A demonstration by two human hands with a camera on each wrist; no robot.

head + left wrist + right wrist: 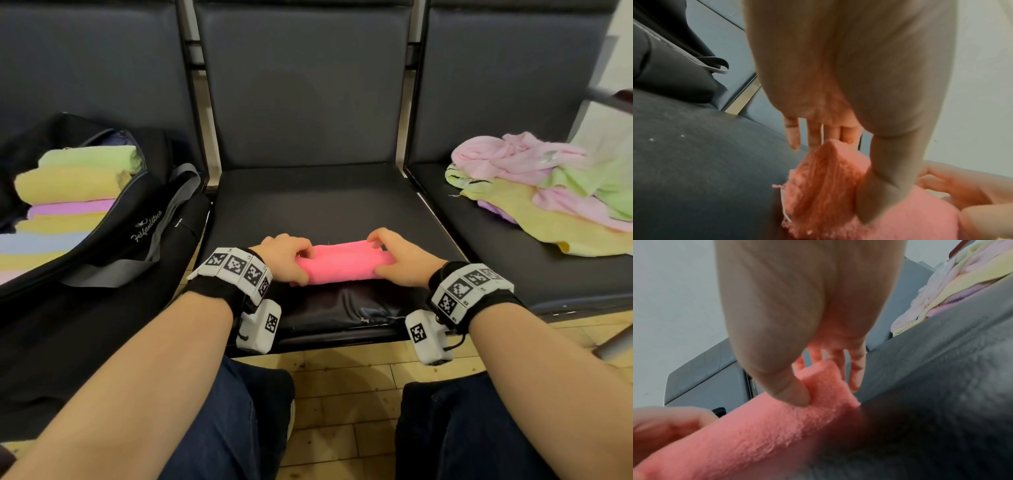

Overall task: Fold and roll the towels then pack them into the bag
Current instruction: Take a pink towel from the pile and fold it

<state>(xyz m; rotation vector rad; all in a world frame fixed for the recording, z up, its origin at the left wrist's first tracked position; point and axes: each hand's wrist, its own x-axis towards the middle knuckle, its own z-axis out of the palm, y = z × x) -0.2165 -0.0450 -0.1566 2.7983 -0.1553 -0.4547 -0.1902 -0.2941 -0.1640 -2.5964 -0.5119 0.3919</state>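
Both forearms fill the lower half of the head view, each wrist carrying a black strap with white square-coded marker blocks. Left hand (286, 257) grips the left end of the pink towel (342, 262), fingers curled over the top and thumb along the near side. Right hand (399, 255) grips the right end likewise; the right wrist view shows its thumb pressed into the pile. Item condition: bright pink terry, rolled into a tight cylinder lying crosswise at the front edge of the middle seat (315, 202), lower centre of frame. A frayed thread shows at its left end in the left wrist view.

Container: black bag (137, 219), left of frame, unzipped on the adjoining seat. Contents visible: rolled towels (73, 185) in green, yellow, pink and pale blue, stacked side by side. A grey strap crosses its front. White script lettering is printed on the bag's side; wording not legible.

Loose towels (541, 185), pink, green and yellow, lie heaped at right of frame on the third seat.
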